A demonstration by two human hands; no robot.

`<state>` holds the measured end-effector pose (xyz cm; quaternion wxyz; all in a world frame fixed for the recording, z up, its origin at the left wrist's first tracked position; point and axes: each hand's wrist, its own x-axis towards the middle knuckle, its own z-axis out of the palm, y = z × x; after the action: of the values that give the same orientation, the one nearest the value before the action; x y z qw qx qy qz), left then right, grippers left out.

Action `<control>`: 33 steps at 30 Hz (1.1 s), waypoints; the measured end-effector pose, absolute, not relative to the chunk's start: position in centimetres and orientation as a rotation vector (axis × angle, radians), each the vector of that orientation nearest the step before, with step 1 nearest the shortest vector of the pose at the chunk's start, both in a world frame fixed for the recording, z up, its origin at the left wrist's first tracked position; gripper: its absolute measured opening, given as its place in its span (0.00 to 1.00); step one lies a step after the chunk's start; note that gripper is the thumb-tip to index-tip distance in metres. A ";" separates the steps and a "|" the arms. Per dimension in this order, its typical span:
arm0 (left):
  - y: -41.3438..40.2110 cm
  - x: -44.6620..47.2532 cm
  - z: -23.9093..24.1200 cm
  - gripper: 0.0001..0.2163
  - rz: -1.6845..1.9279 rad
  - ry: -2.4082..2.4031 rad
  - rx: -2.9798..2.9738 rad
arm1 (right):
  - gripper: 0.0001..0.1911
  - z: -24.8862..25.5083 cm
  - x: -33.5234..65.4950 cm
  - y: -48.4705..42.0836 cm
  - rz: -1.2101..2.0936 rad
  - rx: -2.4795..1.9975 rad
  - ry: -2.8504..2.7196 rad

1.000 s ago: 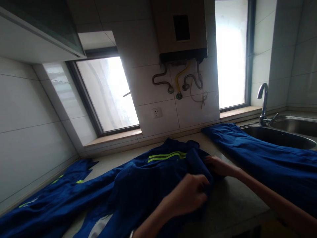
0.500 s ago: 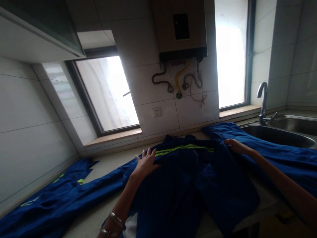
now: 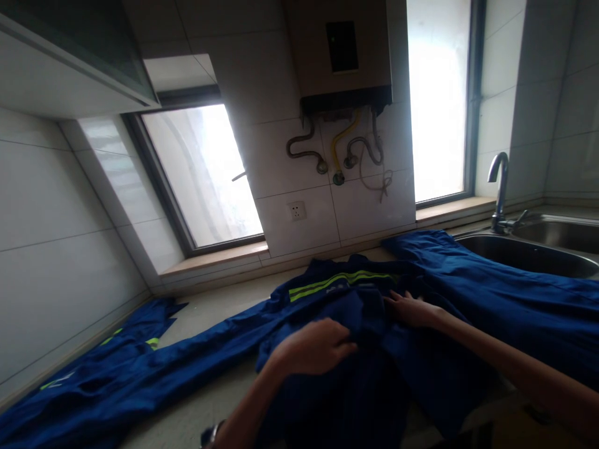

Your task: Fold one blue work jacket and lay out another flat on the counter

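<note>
A dark blue work jacket (image 3: 327, 312) with yellow-green stripes across its upper part lies on the counter, its body bunched and folded up in the middle. My left hand (image 3: 313, 346) is over the front of the jacket, fingers curled into the cloth; its fingertips are partly hidden. To the right, my right hand (image 3: 414, 310) grips the jacket's cloth just below the stripes. One long sleeve (image 3: 201, 355) stretches out to the left. A bracelet shows at my left wrist.
Another blue garment with yellow-green strips (image 3: 116, 349) lies at the left wall. More blue cloth (image 3: 496, 280) spreads on the right beside the steel sink (image 3: 575, 255) and faucet (image 3: 500, 193). A water heater (image 3: 344, 56) with pipes hangs on the tiled wall between two windows.
My left hand has moved down and right from the stripes, its fingers going from spread to curled. My right hand has moved left and down. The jacket's middle is now bunched up.
</note>
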<state>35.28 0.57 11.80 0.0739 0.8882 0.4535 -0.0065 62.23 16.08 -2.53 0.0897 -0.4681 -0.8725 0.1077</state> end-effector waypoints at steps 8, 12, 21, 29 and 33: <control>-1.6 41.5 5.9 0.13 -0.384 0.593 2.387 | 0.21 -3.9 65.7 20.1 0.391 -1.269 -2.609; 1.3 37.9 8.7 0.17 -0.226 0.782 1.991 | 0.19 -3.3 65.9 19.8 0.561 -1.201 -2.467; 9.8 21.8 5.7 0.24 -0.007 2.490 1.933 | 0.17 0.4 63.8 20.0 0.445 -1.240 -2.097; 12.2 17.9 4.5 0.15 0.517 2.342 1.864 | 0.43 0.2 58.0 16.1 0.606 -1.280 -2.591; 12.4 16.2 5.8 0.18 0.710 2.368 1.876 | 0.44 -1.3 58.4 15.1 0.688 -1.344 -2.694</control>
<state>16.23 12.37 5.76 0.0193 0.6044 0.7629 0.2289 58.37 15.14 -1.27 0.0267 -0.4351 -0.8720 0.2226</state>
